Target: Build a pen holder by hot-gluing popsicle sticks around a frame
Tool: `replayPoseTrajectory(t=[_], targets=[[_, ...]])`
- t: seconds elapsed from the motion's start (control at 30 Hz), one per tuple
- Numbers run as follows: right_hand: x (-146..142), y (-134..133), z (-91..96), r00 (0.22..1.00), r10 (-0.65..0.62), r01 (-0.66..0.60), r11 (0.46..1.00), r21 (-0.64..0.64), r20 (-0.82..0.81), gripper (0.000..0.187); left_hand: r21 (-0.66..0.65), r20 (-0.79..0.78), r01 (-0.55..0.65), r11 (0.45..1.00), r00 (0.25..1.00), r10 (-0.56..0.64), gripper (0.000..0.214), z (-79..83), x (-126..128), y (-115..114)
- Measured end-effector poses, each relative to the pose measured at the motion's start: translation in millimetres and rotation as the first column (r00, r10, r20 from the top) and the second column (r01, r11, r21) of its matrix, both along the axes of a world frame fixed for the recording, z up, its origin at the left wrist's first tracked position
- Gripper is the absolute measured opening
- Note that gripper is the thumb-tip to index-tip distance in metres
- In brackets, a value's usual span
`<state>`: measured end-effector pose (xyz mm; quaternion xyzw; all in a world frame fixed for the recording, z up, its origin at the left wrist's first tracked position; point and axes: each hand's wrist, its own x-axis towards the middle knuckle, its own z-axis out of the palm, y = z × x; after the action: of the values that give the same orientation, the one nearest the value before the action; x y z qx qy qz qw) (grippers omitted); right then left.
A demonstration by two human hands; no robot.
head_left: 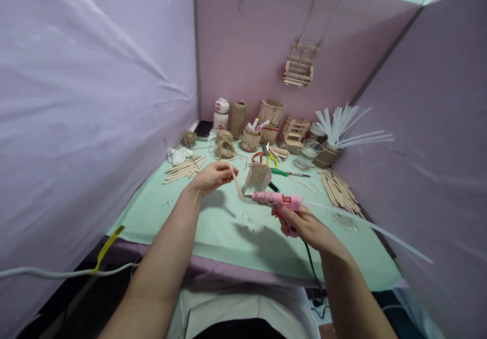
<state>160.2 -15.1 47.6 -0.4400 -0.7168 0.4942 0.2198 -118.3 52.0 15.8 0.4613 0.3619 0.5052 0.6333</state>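
My left hand (215,177) is closed, pinching a flat wooden craft stick (237,184) near its upper end; the stick slants down to the right. In my right hand (300,223) is a pink hot glue gun (279,201), its fingers wrapped round the handle. The gun's nozzle points left at the lower end of the stick; whether they touch I cannot tell. A long clear glue stick (373,226) sticks out from the gun's back. Just behind the nozzle stands a small craft-stick box (258,177) on the green tabletop.
Craft sticks lie in piles at left (185,169) and right (340,192). Pliers (271,159), a twine ball (224,145), a clear cup (309,154) and a pot of glue sticks (330,154) stand behind. A black cord (312,263) hangs over the front edge.
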Motion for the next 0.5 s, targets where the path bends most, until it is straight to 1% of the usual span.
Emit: replayPoseTrajectory(t=[0.13,0.27,0.37,0.5], targets=[[-3,0,-4.5,0.999,-0.004,0.005,1.000,0.018,-0.043,0.048,-0.007,0.013,0.062,0.998,0.998,-0.062,0.029,-0.5,1,-2],[1,1,-10.3,0.998,-0.069,0.069,0.997,0.023,-0.004,0.051,0.014,0.034,0.081,0.997,0.996,-0.081,0.026,0.4,-1,-3],[5,0,-12.6,0.996,-0.087,0.086,0.996,0.025,0.021,0.051,0.037,0.054,0.077,0.996,0.995,-0.079,0.024,2.2,-3,-4],[3,-1,-13.6,0.994,-0.106,0.106,0.994,0.034,-0.007,0.051,0.043,0.010,0.112,0.993,0.994,-0.113,0.022,3.1,-2,-6]])
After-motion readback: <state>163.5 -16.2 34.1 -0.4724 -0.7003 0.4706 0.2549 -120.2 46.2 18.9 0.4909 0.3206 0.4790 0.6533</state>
